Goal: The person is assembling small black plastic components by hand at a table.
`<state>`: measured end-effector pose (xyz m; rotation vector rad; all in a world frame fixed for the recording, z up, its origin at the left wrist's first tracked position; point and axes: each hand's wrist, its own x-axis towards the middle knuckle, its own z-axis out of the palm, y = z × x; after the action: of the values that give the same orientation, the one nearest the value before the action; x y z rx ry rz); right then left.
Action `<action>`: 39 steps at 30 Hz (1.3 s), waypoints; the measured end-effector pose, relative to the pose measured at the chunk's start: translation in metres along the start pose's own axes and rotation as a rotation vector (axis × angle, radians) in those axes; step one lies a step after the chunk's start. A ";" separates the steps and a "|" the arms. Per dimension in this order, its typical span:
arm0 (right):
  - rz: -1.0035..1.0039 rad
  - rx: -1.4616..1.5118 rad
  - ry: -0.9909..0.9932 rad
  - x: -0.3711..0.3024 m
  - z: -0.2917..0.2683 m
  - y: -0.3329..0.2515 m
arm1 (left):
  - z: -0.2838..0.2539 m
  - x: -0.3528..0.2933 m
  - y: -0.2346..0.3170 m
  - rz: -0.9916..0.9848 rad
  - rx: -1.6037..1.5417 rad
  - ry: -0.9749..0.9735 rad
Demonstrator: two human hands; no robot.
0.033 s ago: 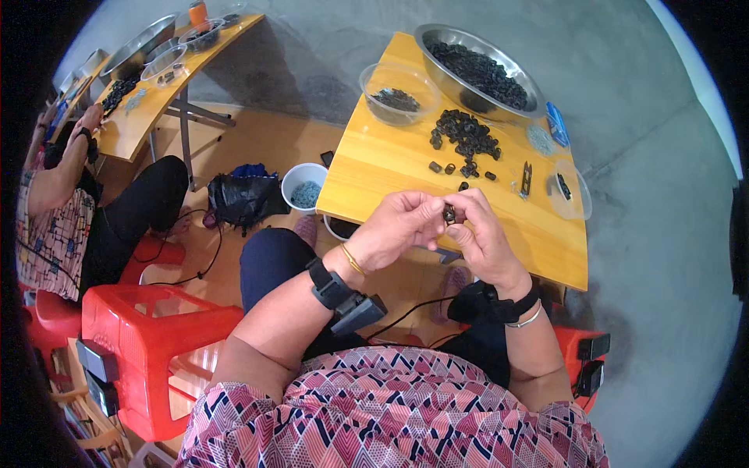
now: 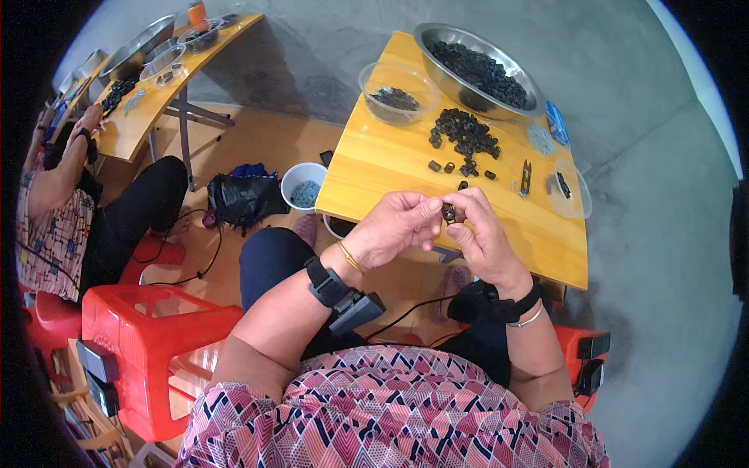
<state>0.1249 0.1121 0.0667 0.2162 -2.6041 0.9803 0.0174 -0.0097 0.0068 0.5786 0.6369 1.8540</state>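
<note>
A small black ring-like part (image 2: 449,212) is held up over the near edge of the table, between both hands. Its exact kind is too small to tell. My right hand (image 2: 485,242) is closed, gripping it between thumb and bent fingers. On its other side, my left hand (image 2: 394,228) is closed too, thumb and fingertips pinched at the part's left side. Just beyond the hands lie a few loose black cylindrical pieces (image 2: 434,166), with a heap of similar pieces (image 2: 460,131) behind them. Dark thread snips (image 2: 526,179) rest right of these.
On the yellow table (image 2: 367,179) stand a metal basin (image 2: 533,93) of black pieces, a clear bowl (image 2: 367,86), small silvery bits (image 2: 540,139) and a shallow clear dish (image 2: 579,209). Left are a white bucket (image 2: 290,178), a red stool (image 2: 125,312) and a seated person (image 2: 55,218) at another table.
</note>
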 end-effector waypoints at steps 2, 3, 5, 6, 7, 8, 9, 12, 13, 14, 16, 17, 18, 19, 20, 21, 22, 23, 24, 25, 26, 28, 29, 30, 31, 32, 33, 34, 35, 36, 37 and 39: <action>0.008 -0.025 -0.023 0.001 0.001 -0.003 | -0.005 -0.003 0.000 -0.090 -0.067 -0.109; -0.035 -0.037 -0.008 0.001 0.003 -0.003 | 0.004 -0.005 0.002 -0.139 -0.126 -0.072; -0.076 -0.050 0.007 0.001 0.006 -0.003 | 0.009 -0.005 0.002 -0.191 -0.187 -0.036; -0.071 -0.065 0.016 0.001 0.007 -0.004 | 0.008 -0.005 0.000 -0.192 -0.192 -0.020; -0.067 -0.080 0.024 0.000 0.009 -0.005 | 0.008 -0.005 -0.001 -0.194 -0.198 -0.004; -0.067 -0.078 0.023 0.000 0.009 -0.005 | 0.008 -0.005 -0.003 -0.194 -0.198 -0.003; -0.053 -0.073 0.016 -0.002 0.010 -0.005 | 0.009 -0.006 -0.005 -0.198 -0.191 -0.002; -0.046 -0.079 0.021 -0.003 0.011 -0.001 | 0.011 -0.005 -0.005 -0.205 -0.193 0.006; -0.054 -0.092 0.033 -0.004 0.011 0.003 | 0.012 -0.004 -0.005 -0.208 -0.201 0.011; -0.054 -0.095 0.035 -0.005 0.013 0.007 | 0.011 -0.003 -0.008 -0.208 -0.200 0.007; -0.046 0.009 0.039 -0.004 0.017 0.015 | 0.007 -0.003 -0.011 -0.182 -0.296 0.037; -0.052 0.011 0.040 -0.003 0.016 0.014 | 0.006 -0.002 -0.011 -0.178 -0.291 0.039; 0.024 0.092 0.088 -0.005 0.014 0.010 | 0.008 -0.001 -0.011 -0.128 -0.301 0.070; 0.100 0.173 0.136 -0.008 0.013 0.008 | 0.010 -0.001 -0.010 -0.079 -0.312 0.102; 0.100 0.173 0.135 -0.011 0.013 0.009 | 0.009 -0.002 -0.011 -0.079 -0.313 0.103; 0.167 0.182 0.197 -0.014 0.013 0.011 | 0.010 -0.001 -0.010 -0.059 -0.326 0.142; 0.235 0.191 0.260 -0.016 0.013 0.011 | 0.010 -0.001 -0.010 -0.038 -0.339 0.182; 0.234 0.191 0.258 -0.016 0.015 0.010 | 0.010 -0.001 -0.011 -0.037 -0.339 0.183; 0.227 0.222 0.269 -0.015 0.019 0.008 | 0.010 -0.001 -0.013 -0.027 -0.305 0.170; 0.220 0.254 0.279 -0.014 0.021 0.007 | 0.010 -0.001 -0.014 -0.016 -0.270 0.157; 0.221 0.254 0.279 -0.013 0.023 0.007 | 0.011 -0.001 -0.014 -0.016 -0.270 0.158; 0.217 0.169 0.295 -0.011 0.023 0.008 | 0.015 -0.001 -0.012 -0.010 -0.241 0.142; 0.217 0.164 0.296 -0.011 0.021 0.008 | 0.016 0.000 -0.011 -0.010 -0.243 0.138; 0.237 0.205 0.286 -0.011 0.020 0.009 | 0.015 -0.001 -0.010 0.002 -0.208 0.174; 0.258 0.244 0.277 -0.011 0.019 0.010 | 0.015 -0.001 -0.009 0.013 -0.174 0.209; 0.256 0.243 0.277 -0.010 0.018 0.010 | 0.014 -0.001 -0.008 0.014 -0.174 0.208; 0.246 0.229 0.290 -0.009 0.019 0.009 | 0.013 -0.002 -0.007 0.008 -0.133 0.196; 0.235 0.215 0.304 -0.009 0.019 0.009 | 0.012 -0.002 -0.006 0.002 -0.093 0.183; 0.235 0.214 0.305 -0.009 0.019 0.009 | 0.012 -0.002 -0.005 0.002 -0.093 0.181; 0.215 0.214 0.311 -0.009 0.019 0.009 | 0.014 -0.002 -0.005 -0.014 -0.121 0.173; 0.195 0.213 0.319 -0.010 0.017 0.009 | 0.015 -0.002 -0.005 -0.031 -0.149 0.163; 0.195 0.200 0.308 -0.013 0.014 0.009 | 0.015 -0.001 -0.008 -0.037 -0.146 0.137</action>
<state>0.1306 0.1100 0.0465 -0.1343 -2.2776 1.2348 0.0326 -0.0055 0.0124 0.3441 0.5922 1.8985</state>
